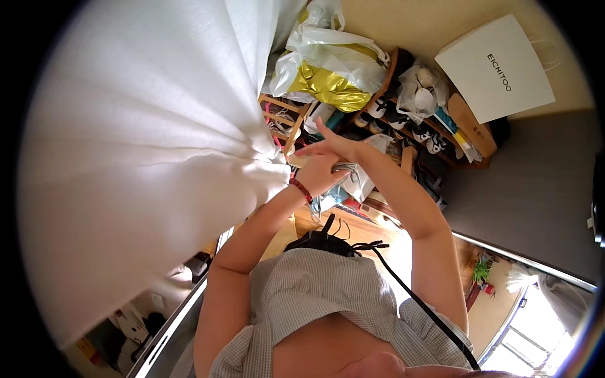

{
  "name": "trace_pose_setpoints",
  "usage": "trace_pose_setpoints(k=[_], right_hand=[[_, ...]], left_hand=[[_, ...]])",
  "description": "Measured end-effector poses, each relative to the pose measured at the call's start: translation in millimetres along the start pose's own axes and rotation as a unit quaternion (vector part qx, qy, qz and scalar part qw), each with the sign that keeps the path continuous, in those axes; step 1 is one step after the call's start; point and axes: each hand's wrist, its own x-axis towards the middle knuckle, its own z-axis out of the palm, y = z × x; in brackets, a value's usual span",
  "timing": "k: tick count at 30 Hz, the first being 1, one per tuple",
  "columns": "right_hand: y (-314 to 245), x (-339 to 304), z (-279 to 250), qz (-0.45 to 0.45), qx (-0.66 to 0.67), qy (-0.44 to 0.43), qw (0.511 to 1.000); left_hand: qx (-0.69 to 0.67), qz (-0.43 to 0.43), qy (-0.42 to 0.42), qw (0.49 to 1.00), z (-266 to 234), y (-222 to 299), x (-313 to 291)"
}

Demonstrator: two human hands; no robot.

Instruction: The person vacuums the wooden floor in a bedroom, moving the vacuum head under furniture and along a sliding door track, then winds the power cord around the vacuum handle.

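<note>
A white curtain fills the left side and is drawn into a bunch at its right edge, beside both hands. My left hand, with a red bead bracelet at its wrist, is closed next to the bunch. A small greyish, shiny piece shows at its knuckles; what the fingers hold is hidden. Just above and partly behind it, my right hand has its thumb stuck up and other fingers stretched toward the curtain. A pale beige strip lies between the curtain and my left hand; I cannot tell what it is.
Beyond the hands stands a shoe rack with several shoes. White and gold plastic bags are heaped on the left, a white paper bag on the right. A dark panel stands at right. A black cord crosses my right side.
</note>
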Motion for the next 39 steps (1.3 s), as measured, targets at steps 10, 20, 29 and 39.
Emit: trace_pose_setpoints(k=[10,20,29,39], right_hand=[[26.9,-28.8,2.1,-0.051,-0.414,0.179,0.891],[-10.8,-17.4,-31.5,-0.038,-0.723,0.333,0.603],[-73.1,23.9,-143.4,0.051,-0.670,0.475,0.568],[51.4,58.2,-110.6,-0.193,-0.590,0.626,0.472]], left_hand=[[0.048,-0.151,-0.029,0.987,-27.9,-38.9,16.2],[-0.047,-0.086,-0.023,0.995,-24.6,-140.2,102.1],[-0.044,-0.218,0.203,0.954,-29.7,-168.4,101.2],[0.069,-0.186,0.007,0.980,71.4,-143.8,-180.2]])
